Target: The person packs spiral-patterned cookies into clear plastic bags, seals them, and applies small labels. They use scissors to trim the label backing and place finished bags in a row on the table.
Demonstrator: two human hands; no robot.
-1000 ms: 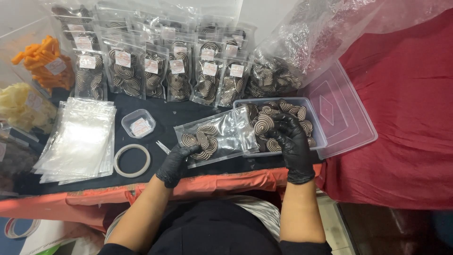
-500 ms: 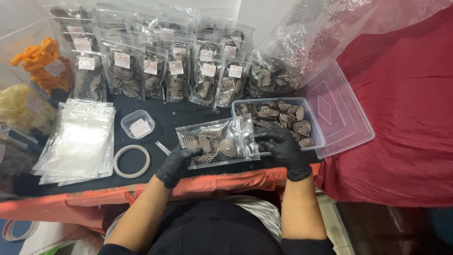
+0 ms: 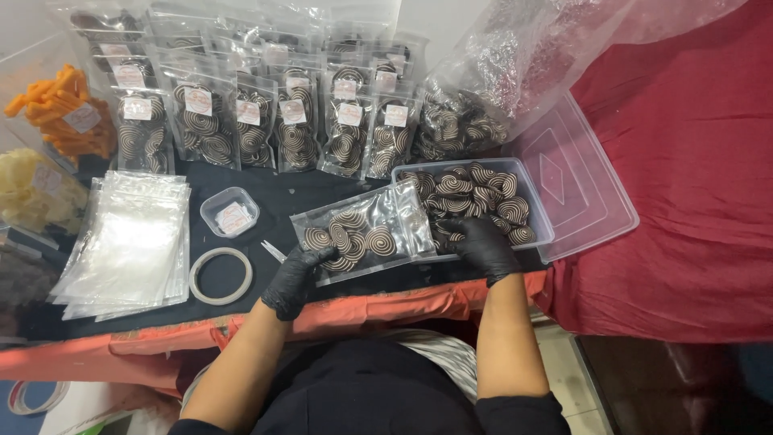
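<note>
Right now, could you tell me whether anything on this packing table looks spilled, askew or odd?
Nothing stands out as spilled or damaged. The left hand holds a clear bag of spiral cookies lying flat, the right hand reaches into the clear tub, and the filled bags stand in rows behind.

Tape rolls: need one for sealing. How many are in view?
2: one tape roll on the table beside the empty bags; another at bottom left, partly cut off.

The bag (image 3: 366,234) is clear glossy plastic. Both gloves look matt black rubber. The tub (image 3: 541,217) at centre right is translucent, smooth plastic.
</note>
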